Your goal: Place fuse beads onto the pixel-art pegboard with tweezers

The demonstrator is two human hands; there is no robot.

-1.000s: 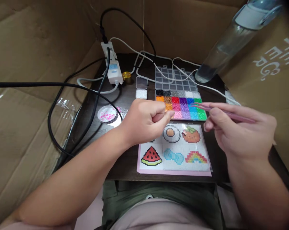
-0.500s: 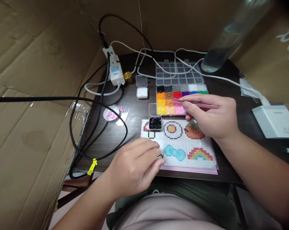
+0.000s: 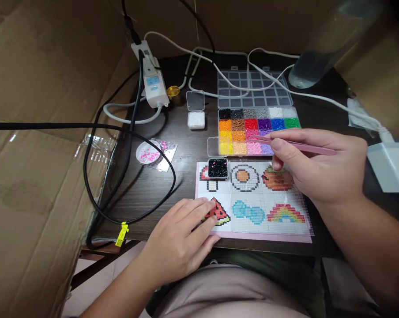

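Note:
My right hand [image 3: 325, 161] is closed around pink tweezers [image 3: 305, 147], whose tips reach over the pink beads of the sorted bead box [image 3: 274, 151]. That box holds many colours in square compartments, with its clear lid folded back. Resting on the pattern sheet [image 3: 239, 234], my left hand [image 3: 186, 236] has its fingers stretched out over the watermelon picture [image 3: 221, 216]. A small open case of black beads [image 3: 218, 168], with a few pink ones among them, stands on the sheet's mushroom picture. A clear pegboard [image 3: 282, 227] covers the egg, orange fruit, bow and rainbow pictures.
A small case of white beads [image 3: 196, 120] and a white dish of pink beads [image 3: 148, 152] stand to the left. Beyond are a power strip [image 3: 155, 84], a gold cup [image 3: 173, 92] and a water-filled bottle [image 3: 305, 70]. A black cable [image 3: 129, 128] loops across the left.
My left hand's fingers have spread and flattened, uncovering the watermelon picture. The tweezers' tips have shifted from near the orange beads to over the pink ones. The view has tilted slightly.

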